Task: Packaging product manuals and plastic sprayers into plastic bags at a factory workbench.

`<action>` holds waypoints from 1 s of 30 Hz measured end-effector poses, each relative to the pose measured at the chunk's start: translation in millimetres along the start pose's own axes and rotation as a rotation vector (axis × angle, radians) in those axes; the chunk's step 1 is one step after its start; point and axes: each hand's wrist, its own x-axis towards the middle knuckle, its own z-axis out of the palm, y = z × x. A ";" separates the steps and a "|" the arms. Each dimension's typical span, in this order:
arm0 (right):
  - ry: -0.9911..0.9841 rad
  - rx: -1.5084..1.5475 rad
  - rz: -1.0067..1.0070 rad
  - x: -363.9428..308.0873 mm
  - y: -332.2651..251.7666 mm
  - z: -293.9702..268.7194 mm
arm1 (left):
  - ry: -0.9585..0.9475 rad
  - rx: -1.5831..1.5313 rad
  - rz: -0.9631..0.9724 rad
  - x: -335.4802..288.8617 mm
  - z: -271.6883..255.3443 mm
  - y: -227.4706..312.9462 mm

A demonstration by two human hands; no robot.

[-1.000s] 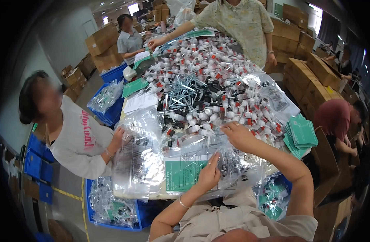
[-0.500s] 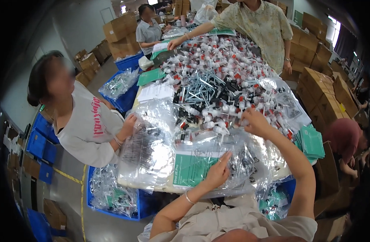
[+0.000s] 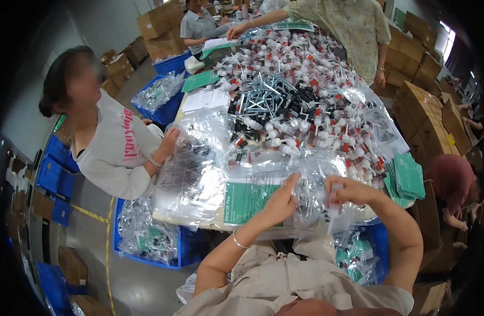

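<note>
A clear plastic bag (image 3: 310, 184) lies in front of me at the near edge of the table, with a green booklet (image 3: 247, 203) showing under clear film to its left. My left hand (image 3: 279, 204) is closed on the bag's edge, its fingers pointing away from me. Just right of it, my right hand (image 3: 350, 190) is curled around a small white-and-red plastic bottle (image 3: 334, 200), blurred by motion, above the bag. Beyond both hands spreads a heap of similar small bottles (image 3: 305, 79), with metal rods (image 3: 265, 97) and black parts (image 3: 247, 124) among them.
A co-worker (image 3: 115, 142) at the left handles flat clear bags (image 3: 197, 163). Two more people stand at the far end, one reaching over the heap. Green booklets (image 3: 408, 176) are stacked at the right. Blue bins (image 3: 147, 237) with filled bags stand below the table; cartons (image 3: 418, 116) stand right.
My right hand has come back from the heap toward me, bringing a small bottle over the bag. My left hand stays at the bag, shifted slightly. The view has tilted a little.
</note>
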 end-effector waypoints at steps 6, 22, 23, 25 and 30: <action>-0.005 0.211 0.258 12.8 24.2 14.0 | -0.020 0.137 0.178 -6.2 -2.5 49.6; 0.099 -0.232 -0.289 74.1 49.1 24.6 | -0.187 0.342 0.196 1.2 -24.7 87.5; 0.064 -0.521 -0.432 82.0 49.2 27.6 | -0.150 0.328 0.260 1.1 -18.1 87.5; 0.073 -0.075 -0.347 95.7 48.4 49.7 | -0.117 0.312 0.331 1.7 -11.4 88.9; 0.180 -1.481 -0.826 94.2 41.3 30.2 | 0.022 0.231 0.270 3.4 -16.2 84.5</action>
